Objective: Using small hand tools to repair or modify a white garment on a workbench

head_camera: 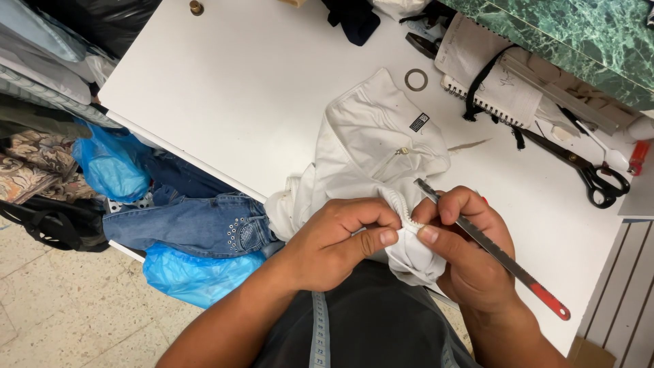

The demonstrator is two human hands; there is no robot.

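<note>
Pinching a ribbed edge of the white garment (pixel 371 153), both hands are kept close together at the near edge of the white table (pixel 252 82). The left hand (pixel 337 238) is curled shut, with the fabric squeezed between thumb and forefinger. The right hand (pixel 463 252) is closed too, thumb and fingertips pressed on the same bunched bit of cloth, and a thin toothed blade (pixel 487 242) with a red end is tucked across that hand, its tip lying just by the pinched edge. The rest of the garment is spread crumpled on the table, small black label facing up, part of it hanging over the edge toward the lap.

Further back, black scissors (pixel 579 167) are laid on the table, near a spiral notebook (pixel 484 71) and a small ring (pixel 416 80). Down on the left, jeans (pixel 197 225) with studs and blue plastic bags (pixel 112 163) are piled beside the table.
</note>
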